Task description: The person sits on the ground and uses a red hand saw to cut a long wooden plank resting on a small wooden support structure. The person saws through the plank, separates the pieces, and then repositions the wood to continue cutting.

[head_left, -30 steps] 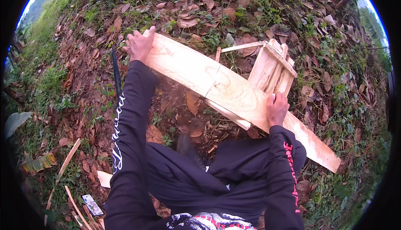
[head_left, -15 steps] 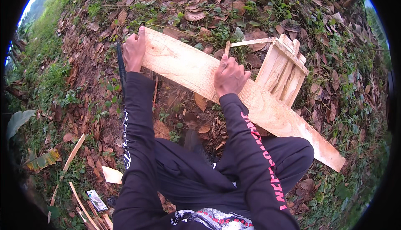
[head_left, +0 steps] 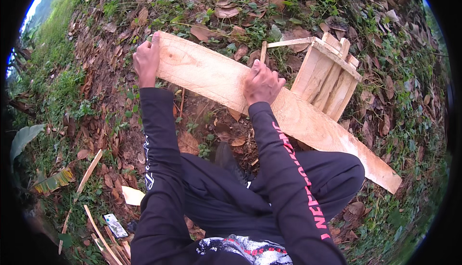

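Observation:
A long, pale wooden plank [head_left: 207, 67] slants across in front of me, from upper left down to the lower right, passing over my bent right knee. My left hand [head_left: 147, 62] is closed round its upper left end, thumb at the corner. Near the plank's middle, my right hand [head_left: 263, 83] grips it with curled fingers; the fingertips are hidden. Just beyond the plank on the right stands a small slatted wooden frame [head_left: 323, 79], partly covered by it. A thin slat [head_left: 288, 42] runs from the frame to a short upright stick [head_left: 263, 52] behind my right hand.
Leaf litter and low green plants cover the sloping ground [head_left: 96, 96]. At the lower left lie a long wood strip [head_left: 90, 171], several thin sticks [head_left: 103, 238], a pale wood piece [head_left: 133, 195] and a small flat packet [head_left: 115, 225]. My shoe [head_left: 228, 161] rests below the plank.
Both hands and the plank's upper end have shifted slightly left. A dark, narrow strip seen beside my left hand earlier no longer shows.

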{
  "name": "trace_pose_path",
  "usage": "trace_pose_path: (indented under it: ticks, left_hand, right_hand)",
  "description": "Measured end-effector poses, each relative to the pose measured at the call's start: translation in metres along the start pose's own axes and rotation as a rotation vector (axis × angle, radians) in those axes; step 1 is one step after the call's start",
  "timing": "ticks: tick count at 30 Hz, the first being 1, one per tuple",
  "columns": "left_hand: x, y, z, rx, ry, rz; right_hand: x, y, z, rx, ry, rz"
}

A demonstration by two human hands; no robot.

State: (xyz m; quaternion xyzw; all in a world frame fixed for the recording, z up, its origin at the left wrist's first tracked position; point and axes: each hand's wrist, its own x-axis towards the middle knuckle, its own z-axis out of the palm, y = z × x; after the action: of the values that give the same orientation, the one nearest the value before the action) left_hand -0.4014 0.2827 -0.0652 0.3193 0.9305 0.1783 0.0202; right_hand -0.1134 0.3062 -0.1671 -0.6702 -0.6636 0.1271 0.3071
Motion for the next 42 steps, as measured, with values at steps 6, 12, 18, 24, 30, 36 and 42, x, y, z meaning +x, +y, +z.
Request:
trace_pose_path:
  ticks: [6, 12, 18, 24, 30, 36, 42]
  left_hand:
    - [-0.012, 0.001, -0.002, -0.007, 0.034, 0.025]
    - [-0.016, 0.006, -0.008, 0.004, 0.078, 0.048]
    - [-0.02, 0.007, -0.014, 0.024, 0.106, 0.09]
    - [-0.03, 0.008, -0.022, 0.031, 0.112, 0.078]
    - [-0.036, 0.01, -0.031, 0.031, 0.134, 0.08]
    - [-0.013, -0.023, 0.001, -0.026, -0.033, -0.015]
    - [0.007, -0.07, 0.054, -0.199, -0.066, 0.04]
  right_hand:
    - [-0.002, 0.009, -0.004, -0.055, -0.062, 0.031]
    - [0.003, 0.009, -0.005, -0.031, -0.038, 0.031]
    - [0.003, 0.01, -0.012, -0.004, -0.023, 0.026]
    - [0.001, 0.013, -0.012, 0.005, -0.027, 0.03]
    - [0.003, 0.013, -0.015, -0.008, -0.04, 0.028]
    - [-0.017, -0.003, -0.007, -0.067, -0.01, 0.011]
    - [-0.036, -0.014, -0.003, -0.082, 0.018, -0.119]
